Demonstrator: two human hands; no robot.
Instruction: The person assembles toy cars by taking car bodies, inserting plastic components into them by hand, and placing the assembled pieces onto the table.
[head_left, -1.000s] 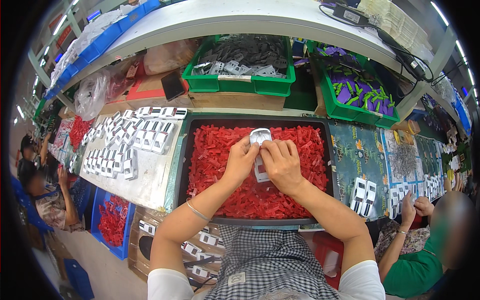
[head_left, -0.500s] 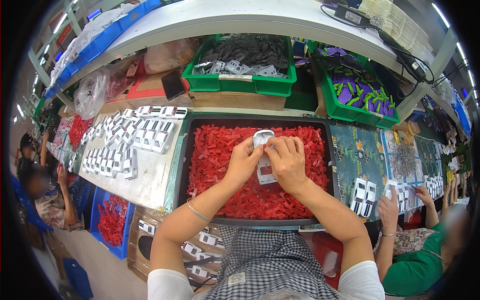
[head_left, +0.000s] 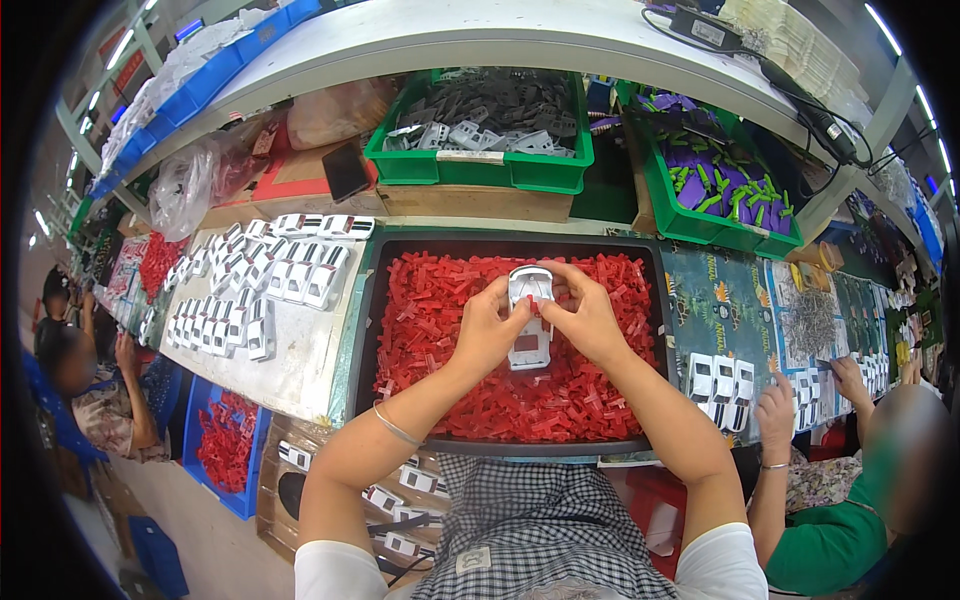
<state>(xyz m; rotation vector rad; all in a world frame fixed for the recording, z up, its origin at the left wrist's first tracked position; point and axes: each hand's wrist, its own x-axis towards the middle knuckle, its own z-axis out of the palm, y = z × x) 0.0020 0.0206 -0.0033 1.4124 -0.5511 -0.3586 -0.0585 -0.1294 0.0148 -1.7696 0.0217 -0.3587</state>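
A white toy car body (head_left: 528,352) is held above a black tray (head_left: 364,330) heaped with small red plastic parts (head_left: 430,390). My left hand (head_left: 488,322) grips its left side, and my right hand (head_left: 588,318) grips the right. Both thumbs meet over the middle of the shell, pressing near a small red plastic part (head_left: 532,303) that shows between them. Both hands are closed around the body; the fingers underneath are hidden.
Several white car bodies (head_left: 318,280) stand in rows at left. Behind the tray sits a green bin of grey parts (head_left: 480,155), with another of purple and green pieces (head_left: 735,190) to its right. A co-worker's hand (head_left: 775,415) is beside more car bodies (head_left: 720,385) at right.
My right hand has opened out from a pinch over the shell to its right side, with the thumb now pressing inward. The co-worker at right has added a car body to the nearby row.
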